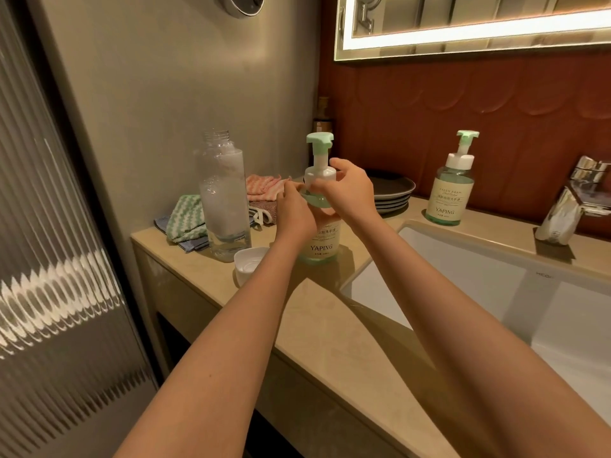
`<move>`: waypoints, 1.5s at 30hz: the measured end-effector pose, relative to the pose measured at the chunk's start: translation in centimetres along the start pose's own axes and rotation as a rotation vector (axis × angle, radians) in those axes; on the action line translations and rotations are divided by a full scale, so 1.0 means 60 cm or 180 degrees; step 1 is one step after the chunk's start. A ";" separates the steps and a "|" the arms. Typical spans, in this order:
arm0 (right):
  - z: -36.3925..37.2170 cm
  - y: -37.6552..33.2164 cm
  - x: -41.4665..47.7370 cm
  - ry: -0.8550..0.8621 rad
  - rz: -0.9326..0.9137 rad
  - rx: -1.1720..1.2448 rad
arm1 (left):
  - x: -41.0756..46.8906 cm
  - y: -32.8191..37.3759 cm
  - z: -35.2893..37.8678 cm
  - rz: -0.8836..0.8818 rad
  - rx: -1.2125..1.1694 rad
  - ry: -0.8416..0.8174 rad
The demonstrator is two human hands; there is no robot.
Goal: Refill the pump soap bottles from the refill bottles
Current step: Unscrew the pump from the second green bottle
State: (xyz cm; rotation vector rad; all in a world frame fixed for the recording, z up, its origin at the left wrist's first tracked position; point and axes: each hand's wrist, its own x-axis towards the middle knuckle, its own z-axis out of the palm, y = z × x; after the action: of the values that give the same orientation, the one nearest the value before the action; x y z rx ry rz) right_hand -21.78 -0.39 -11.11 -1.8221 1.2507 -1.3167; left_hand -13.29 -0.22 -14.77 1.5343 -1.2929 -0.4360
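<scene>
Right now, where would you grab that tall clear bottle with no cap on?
Probably the straight middle of the clear refill bottle, coming from the front. It stands upright, the wall and cloths crowd behind it, and its narrow neck is open, so keep it upright.

near pump bottle (325, 241): YAPING | far pump bottle (449, 193): FRESH FOAM, YAPING | sink wall (496, 276): HEG…, rest unclear

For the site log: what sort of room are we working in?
Most likely a bathroom, at a vanity: a white basin set into the beige counter, a chrome tap at its rim, a backlit mirror above. The left hand and right hand hold a pump soap bottle.
</scene>
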 end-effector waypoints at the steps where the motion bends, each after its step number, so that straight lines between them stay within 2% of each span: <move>1: 0.004 -0.001 -0.001 0.0035 0.0000 -0.0018 | 0.000 -0.002 -0.001 0.0013 -0.0046 0.0000; 7: 0.006 0.004 0.001 0.0321 0.0091 -0.0077 | 0.001 -0.001 -0.001 0.0009 -0.0031 0.0024; 17: 0.003 0.011 0.009 0.0174 0.0020 0.0054 | -0.001 -0.001 0.000 0.0013 -0.0095 -0.0018; 23: 0.016 0.010 0.000 0.0298 -0.0012 -0.0306 | -0.002 0.001 0.001 -0.0103 -0.0226 0.0092; 27: 0.019 0.010 0.001 0.0455 0.0106 -0.0175 | -0.003 0.002 0.003 -0.0073 -0.0098 0.0135; 32: 0.008 0.006 0.004 0.0366 0.0153 0.0122 | -0.002 0.004 0.003 -0.0099 -0.0008 0.0100; 45: -0.028 -0.049 0.026 0.0505 -0.0392 0.0499 | -0.004 0.004 0.001 -0.0133 -0.0188 0.0056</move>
State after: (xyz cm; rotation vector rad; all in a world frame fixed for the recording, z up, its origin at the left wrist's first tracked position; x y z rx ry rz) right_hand -22.15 -0.48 -7.39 -1.7355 1.0943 -1.6071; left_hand -13.58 0.00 -14.66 1.5148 -1.2258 -0.4823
